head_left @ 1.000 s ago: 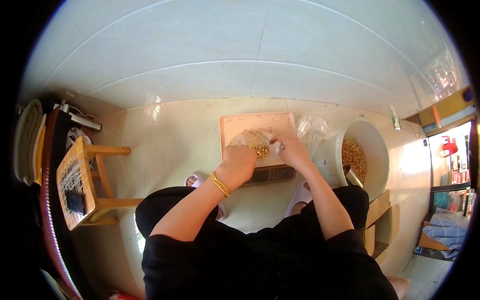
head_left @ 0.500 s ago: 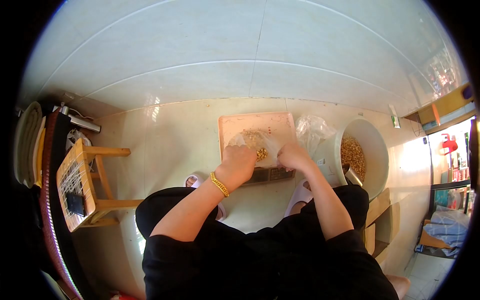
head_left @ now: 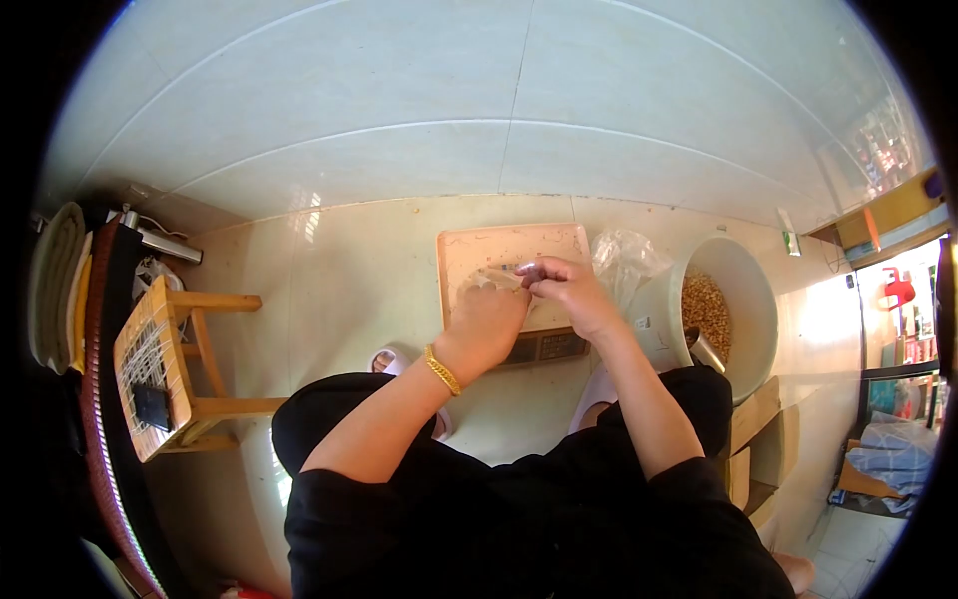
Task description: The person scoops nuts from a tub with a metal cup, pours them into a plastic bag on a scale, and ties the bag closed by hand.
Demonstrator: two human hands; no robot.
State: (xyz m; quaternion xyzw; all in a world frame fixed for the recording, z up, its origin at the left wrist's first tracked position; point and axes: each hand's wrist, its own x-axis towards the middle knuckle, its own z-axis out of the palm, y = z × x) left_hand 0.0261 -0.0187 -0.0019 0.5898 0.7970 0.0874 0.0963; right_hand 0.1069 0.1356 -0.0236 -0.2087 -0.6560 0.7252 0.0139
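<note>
My left hand (head_left: 486, 321), below a gold chain bracelet (head_left: 441, 370), is closed on a clear plastic bag (head_left: 496, 276). The fingers of my right hand (head_left: 571, 292) pinch at the bag's top, right beside the left hand. The bag rests over the pale pink tray of a weighing scale (head_left: 561, 243). Both hands largely cover the bag, so its contents are hidden. The scale's dark front panel (head_left: 552, 346) shows just below the hands.
To the right stands a pale bucket (head_left: 755, 299) of small tan kernels (head_left: 705, 312), with a metal scoop (head_left: 705, 349) in it. Crumpled clear plastic (head_left: 627, 258) lies between bucket and scale. A wooden stool (head_left: 177, 371) at left carries a dark phone-like object (head_left: 153, 407).
My right hand has moved left and up to meet the left hand, which shifted slightly right. The bag's mouth, spread between them before, is now gathered, and its yellowish pieces are covered.
</note>
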